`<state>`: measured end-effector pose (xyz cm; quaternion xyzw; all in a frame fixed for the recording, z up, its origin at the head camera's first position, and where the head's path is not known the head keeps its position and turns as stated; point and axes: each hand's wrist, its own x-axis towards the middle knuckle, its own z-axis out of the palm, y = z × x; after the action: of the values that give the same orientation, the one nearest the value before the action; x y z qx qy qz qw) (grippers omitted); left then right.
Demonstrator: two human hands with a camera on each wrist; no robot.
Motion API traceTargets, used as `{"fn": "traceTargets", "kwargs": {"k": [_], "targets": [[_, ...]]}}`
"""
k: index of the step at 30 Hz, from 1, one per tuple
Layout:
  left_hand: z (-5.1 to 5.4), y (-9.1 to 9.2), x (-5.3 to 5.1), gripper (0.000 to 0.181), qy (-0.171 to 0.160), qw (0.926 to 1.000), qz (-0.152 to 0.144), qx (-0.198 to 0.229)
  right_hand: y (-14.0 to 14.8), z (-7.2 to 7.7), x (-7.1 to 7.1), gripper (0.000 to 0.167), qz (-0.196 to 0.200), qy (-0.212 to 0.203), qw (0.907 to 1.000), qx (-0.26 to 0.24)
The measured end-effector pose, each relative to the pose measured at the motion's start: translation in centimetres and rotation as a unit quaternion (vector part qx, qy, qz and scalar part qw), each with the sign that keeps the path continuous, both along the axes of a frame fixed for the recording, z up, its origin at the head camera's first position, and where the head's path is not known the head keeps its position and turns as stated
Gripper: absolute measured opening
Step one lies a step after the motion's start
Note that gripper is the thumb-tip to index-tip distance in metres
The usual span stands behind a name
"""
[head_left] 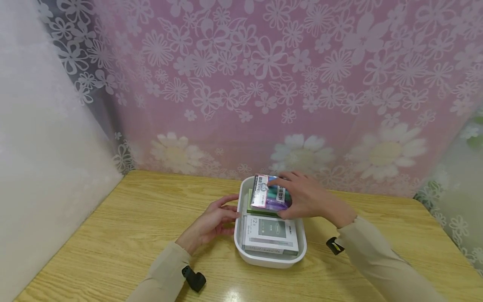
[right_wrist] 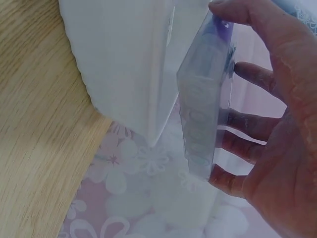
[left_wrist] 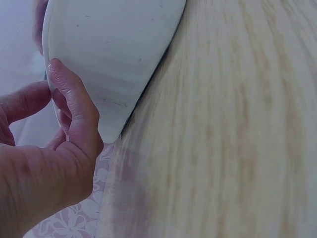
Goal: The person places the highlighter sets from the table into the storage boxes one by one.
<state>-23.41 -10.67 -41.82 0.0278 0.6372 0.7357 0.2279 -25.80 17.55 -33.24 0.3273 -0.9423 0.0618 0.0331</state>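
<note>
My right hand (head_left: 306, 194) grips a small clear-plastic pack (head_left: 269, 193) over the far half of a white plastic tub (head_left: 241, 247). Blue, green and purple show through the pack, along with a white printed label. In the right wrist view, the thumb and fingers hold the pack (right_wrist: 203, 99) by its edges, tilted, beside the tub's rim. My left hand (head_left: 213, 222) holds the tub's left rim; in the left wrist view, thumb and fingers (left_wrist: 74, 96) meet at that rim. A white and grey-green box (head_left: 269, 235) lies in the tub's near half. Beneath the pack, a green item (head_left: 250, 204) is mostly hidden.
The tub stands on a wood-grain table (head_left: 124, 235). A pink flowered curtain (head_left: 241, 105) hangs along the table's back edge, with a pale sheet (head_left: 56, 147) at the left side. Black camera mounts (head_left: 193, 279) sit on both wrists.
</note>
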Motion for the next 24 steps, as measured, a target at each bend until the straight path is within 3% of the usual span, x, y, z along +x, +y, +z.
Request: {"fn": "traceTargets", "kwargs": {"k": [5, 13, 24], "targets": [[0.1, 0.0, 0.0, 0.061, 0.001, 1.0000, 0.000, 0.000, -0.6, -0.3, -0.6, 0.076, 0.007, 0.007, 0.9999, 0.006], [0.1, 0.1, 0.1, 0.061, -0.004, 1.0000, 0.001, -0.003, -1.1, -1.1, -1.2, 0.075, 0.012, -0.030, 0.9995, -0.002], [0.1, 0.0, 0.2, 0.062, -0.004, 1.0000, 0.003, 0.003, -1.4, -2.0, -1.7, 0.075, 0.019, -0.050, 0.9985, -0.009]]}}
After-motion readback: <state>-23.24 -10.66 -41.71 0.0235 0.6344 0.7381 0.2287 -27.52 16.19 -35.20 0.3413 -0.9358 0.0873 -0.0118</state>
